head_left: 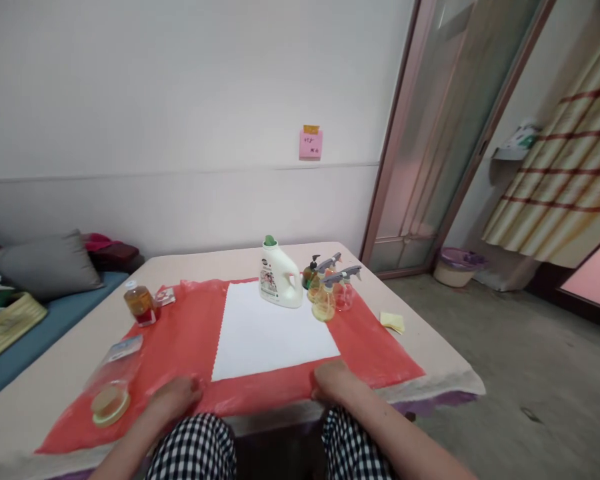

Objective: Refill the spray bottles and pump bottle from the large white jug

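Note:
My left hand (176, 393) rests on the near edge of a red plastic sheet (180, 340) spread over the table (45, 387). My right hand (333, 381) lies on the same edge, close to the near right corner of a white sheet (267, 333) laid on the red one. Both hands look loosely curled and hold nothing that I can see. Beyond the white sheet stand a white jug with a green cap (279, 275), a dark pump bottle (310, 272) and spray bottles (326, 293) with amber liquid.
On the left of the red sheet are a small amber jar (140, 303) and a clear bottle lying on its side (111, 387). A yellow pad (393, 322) lies near the table's right edge. A bed with cushions (45, 267) is at left, a doorway and a basin (456, 265) at right.

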{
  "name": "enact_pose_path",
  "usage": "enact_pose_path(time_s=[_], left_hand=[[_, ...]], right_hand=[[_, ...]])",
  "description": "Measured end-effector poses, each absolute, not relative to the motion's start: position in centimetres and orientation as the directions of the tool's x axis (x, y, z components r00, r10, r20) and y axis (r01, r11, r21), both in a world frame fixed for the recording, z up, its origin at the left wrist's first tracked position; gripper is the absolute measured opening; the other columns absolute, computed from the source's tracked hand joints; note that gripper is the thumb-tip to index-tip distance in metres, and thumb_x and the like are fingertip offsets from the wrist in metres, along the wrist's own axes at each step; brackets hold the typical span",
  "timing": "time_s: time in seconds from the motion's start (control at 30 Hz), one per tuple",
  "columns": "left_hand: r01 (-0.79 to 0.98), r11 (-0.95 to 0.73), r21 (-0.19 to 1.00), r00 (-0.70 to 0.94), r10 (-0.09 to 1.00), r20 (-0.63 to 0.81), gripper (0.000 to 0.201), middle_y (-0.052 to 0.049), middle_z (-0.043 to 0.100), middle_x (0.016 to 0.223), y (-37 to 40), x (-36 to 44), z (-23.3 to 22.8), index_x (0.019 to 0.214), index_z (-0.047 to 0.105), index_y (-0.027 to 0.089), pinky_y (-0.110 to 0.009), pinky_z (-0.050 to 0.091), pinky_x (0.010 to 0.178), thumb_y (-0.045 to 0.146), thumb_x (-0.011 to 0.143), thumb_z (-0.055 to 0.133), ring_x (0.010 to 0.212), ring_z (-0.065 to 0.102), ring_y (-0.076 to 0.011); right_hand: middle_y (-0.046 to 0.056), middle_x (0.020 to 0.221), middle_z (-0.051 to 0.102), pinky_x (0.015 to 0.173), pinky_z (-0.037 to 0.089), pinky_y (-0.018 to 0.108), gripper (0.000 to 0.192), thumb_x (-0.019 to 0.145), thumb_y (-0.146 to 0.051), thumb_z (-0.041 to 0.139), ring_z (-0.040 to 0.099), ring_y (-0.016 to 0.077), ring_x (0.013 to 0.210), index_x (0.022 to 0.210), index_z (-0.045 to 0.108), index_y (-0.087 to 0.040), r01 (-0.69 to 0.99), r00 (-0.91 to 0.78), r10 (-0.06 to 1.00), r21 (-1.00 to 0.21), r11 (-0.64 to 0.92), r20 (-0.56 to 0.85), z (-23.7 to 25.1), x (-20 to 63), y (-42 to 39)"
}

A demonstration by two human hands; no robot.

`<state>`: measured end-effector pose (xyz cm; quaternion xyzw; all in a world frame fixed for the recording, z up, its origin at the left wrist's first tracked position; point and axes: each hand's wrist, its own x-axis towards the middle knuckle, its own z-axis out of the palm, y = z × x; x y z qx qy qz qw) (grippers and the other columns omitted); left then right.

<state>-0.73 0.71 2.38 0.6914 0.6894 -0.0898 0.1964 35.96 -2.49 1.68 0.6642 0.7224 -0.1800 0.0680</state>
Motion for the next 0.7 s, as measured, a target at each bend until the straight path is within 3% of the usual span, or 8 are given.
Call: enact_pose_path(time_s=[0.17, 0.3, 0.37, 0.43, 0.6, 0.7], left_hand=[[0.984, -0.047, 0.172, 0.098, 0.948, -0.302, 0.035, -0.018, 0.076, 0.108, 4.0, 5.6, 6.1, 0.096, 0.07, 0.017, -0.037, 0.045, 0.076, 0.041, 0.094, 0.045, 0.099, 0.071, -0.0323], [0.964, -0.105, 0.244, 0.16, 0.963, -0.219, 0.044, -0.014, 0.076, 0.112, 6.5, 12.2, 8.4, 0.104, 0.068, 0.021, -0.038, 0.045, 0.076, 0.053, 0.096, 0.04, 0.104, 0.07, -0.0328], [0.948, -0.114, 0.296, 0.182, 0.96, -0.212, 0.043, -0.013, 0.076, 0.111, 6.9, 14.7, 8.5, 0.109, 0.068, 0.021, -0.038, 0.047, 0.079, 0.051, 0.098, 0.039, 0.105, 0.07, -0.032], [0.95, -0.171, 0.263, 0.244, 0.93, -0.276, 0.043, -0.015, 0.075, 0.115, 6.8, 16.3, 7.7, 0.115, 0.067, 0.018, -0.039, 0.048, 0.084, 0.044, 0.1, 0.036, 0.109, 0.07, -0.0313], [0.918, -0.271, 0.291, 0.371, 0.848, -0.378, 0.037, -0.016, 0.073, 0.122, 6.3, 17.9, 5.3, 0.116, 0.07, 0.015, -0.04, 0.049, 0.091, 0.037, 0.093, 0.051, 0.115, 0.068, -0.0325], [0.894, -0.303, 0.331, 0.418, 0.831, -0.368, 0.037, -0.015, 0.074, 0.121, 6.1, 18.3, 5.0, 0.117, 0.07, 0.016, -0.039, 0.05, 0.093, 0.037, 0.094, 0.049, 0.114, 0.069, -0.0312]], right_hand=[[0.013, 0.114, 0.076, 0.097, 0.055, 0.047, 0.033, 0.094, -0.043, 0.069, 0.072, 0.0278, 0.108, 0.112, 0.072, -0.016, 0.931, -0.171, 0.962, -0.356, 0.087, -0.212, 3.9, 35.2, 0.8], [0.02, 0.144, 0.063, 0.11, 0.047, 0.045, 0.049, 0.096, -0.034, 0.059, 0.059, 0.0322, 0.135, 0.141, 0.058, -0.016, 0.849, -0.117, 0.992, -0.515, 0.12, 0.038, 5.0, 34.8, 5.8], [0.02, 0.154, 0.054, 0.116, 0.042, 0.045, 0.06, 0.095, -0.03, 0.056, 0.051, 0.0308, 0.144, 0.151, 0.046, -0.014, 0.808, -0.054, 0.988, -0.576, 0.126, 0.142, 4.6, 34.8, 8.5], [0.022, 0.156, 0.05, 0.119, 0.038, 0.048, 0.068, 0.091, -0.027, 0.057, 0.047, 0.0314, 0.147, 0.155, 0.039, -0.01, 0.768, 0.027, 0.977, -0.63, 0.114, 0.21, 3.9, 35.0, 11.1], [0.023, 0.155, 0.048, 0.121, 0.034, 0.052, 0.078, 0.079, -0.022, 0.066, 0.042, 0.0356, 0.148, 0.152, 0.039, -0.01, 0.659, 0.249, 0.927, -0.75, 0.051, 0.282, 2.4, 35.8, 17.3], [0.019, 0.143, 0.058, 0.113, 0.043, 0.052, 0.067, 0.08, -0.023, 0.072, 0.054, 0.0331, 0.134, 0.143, 0.049, -0.014, 0.58, 0.356, 0.906, -0.815, -0.023, 0.228, 2.2, 36.1, 20.4]])
